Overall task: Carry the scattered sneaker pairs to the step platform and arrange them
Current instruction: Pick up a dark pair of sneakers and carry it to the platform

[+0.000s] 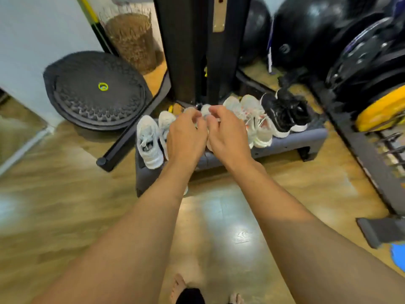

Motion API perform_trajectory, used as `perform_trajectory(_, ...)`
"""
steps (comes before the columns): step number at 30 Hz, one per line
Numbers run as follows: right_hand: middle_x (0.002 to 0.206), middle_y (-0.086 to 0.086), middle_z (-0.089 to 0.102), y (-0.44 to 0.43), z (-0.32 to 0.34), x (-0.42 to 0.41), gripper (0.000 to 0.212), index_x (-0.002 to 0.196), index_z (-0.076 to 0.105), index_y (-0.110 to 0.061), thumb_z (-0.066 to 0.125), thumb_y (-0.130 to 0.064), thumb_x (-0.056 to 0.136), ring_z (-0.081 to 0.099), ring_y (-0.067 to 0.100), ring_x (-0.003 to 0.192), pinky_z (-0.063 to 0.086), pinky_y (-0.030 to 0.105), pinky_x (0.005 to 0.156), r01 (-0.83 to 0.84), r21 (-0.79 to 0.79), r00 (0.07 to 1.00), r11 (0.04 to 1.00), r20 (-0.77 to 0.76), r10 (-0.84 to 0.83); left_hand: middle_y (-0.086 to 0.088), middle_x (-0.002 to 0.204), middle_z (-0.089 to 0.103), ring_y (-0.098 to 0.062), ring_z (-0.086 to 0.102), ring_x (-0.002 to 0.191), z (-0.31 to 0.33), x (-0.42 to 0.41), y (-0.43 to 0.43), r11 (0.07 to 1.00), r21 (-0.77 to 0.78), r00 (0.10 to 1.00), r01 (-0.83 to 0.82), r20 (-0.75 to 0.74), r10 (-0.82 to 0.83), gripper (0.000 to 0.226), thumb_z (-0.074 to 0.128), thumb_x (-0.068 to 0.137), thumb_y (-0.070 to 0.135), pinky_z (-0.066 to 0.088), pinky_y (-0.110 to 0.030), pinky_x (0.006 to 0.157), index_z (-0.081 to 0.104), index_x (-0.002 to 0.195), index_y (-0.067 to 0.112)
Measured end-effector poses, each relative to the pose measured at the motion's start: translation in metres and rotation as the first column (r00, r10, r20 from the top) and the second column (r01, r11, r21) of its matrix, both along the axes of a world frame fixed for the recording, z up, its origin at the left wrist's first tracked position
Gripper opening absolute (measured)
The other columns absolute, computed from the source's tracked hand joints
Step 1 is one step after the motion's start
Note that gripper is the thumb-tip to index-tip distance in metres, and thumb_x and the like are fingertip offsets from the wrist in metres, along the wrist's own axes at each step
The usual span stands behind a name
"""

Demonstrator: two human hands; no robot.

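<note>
White sneaker pair (150,142) lies at the 9 o'clock end of the grey step platform (295,140) — white-orange pair (254,119) and black pair (285,114) toward 2 o'clock. Left hand (186,137) and right hand (228,137), just beside each other, curl over a pale middle pair (205,110) — grip blurred, cannot tell.

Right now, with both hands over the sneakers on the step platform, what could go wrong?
1. The leftmost white sneaker reaches the front edge of the step platform; a nudge from the left hand may tip it off.
2. The black sneakers lie crookedly at the right end; the right hand shifting neighbours could push them off.
</note>
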State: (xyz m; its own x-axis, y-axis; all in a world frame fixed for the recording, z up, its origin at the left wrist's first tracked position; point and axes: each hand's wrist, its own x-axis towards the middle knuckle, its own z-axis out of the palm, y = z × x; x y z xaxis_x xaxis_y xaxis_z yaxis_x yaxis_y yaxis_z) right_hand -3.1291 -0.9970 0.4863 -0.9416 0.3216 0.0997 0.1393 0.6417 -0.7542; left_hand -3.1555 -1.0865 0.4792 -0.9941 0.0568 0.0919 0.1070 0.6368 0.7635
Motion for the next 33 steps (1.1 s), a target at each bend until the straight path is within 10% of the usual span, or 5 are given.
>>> perform_trajectory(12,0.113,-0.005,0.067,0.13,0.368,0.181,0.027,0.118,0.063,-0.019,0.045,-0.022,0.098,0.062,0.011,0.106,0.05,0.042,0.093,0.236,-0.289,0.785,0.928,-0.505,-0.357,0.02,0.092,0.061,0.02,0.052,0.079,0.375,0.124,0.133,0.83,0.34,0.871,0.442,-0.384,-0.307,0.02,0.052,0.095,0.029,0.034,0.005,0.067,0.066,0.109,0.026)
perform_trajectory(22,0.112,-0.005,0.068,0.196,0.461,0.404,0.03,0.116,0.064,-0.021,0.046,-0.028,0.093,0.063,0.011,0.104,0.051,0.042,0.093,0.642,-0.295,0.41,0.708,-0.649,-0.642,0.016,0.089,0.066,0.006,0.06,0.076,0.482,0.311,0.261,0.306,0.435,0.519,0.846,-0.544,-0.66,0.02,0.054,0.091,0.03,0.047,-0.012,0.071,0.068,0.105,0.027)
perform_trajectory(33,0.107,-0.006,0.069,0.207,0.501,0.744,0.03,0.11,0.065,-0.025,0.044,-0.031,0.089,0.064,0.01,0.101,0.052,0.041,0.091,0.911,-0.311,-0.045,0.271,-0.728,-0.684,0.012,0.094,0.066,-0.005,0.062,0.091,0.518,0.655,0.34,-0.258,0.445,0.069,0.857,-0.596,-0.8,0.017,0.053,0.094,0.032,0.054,-0.035,0.085,0.066,0.104,0.029)
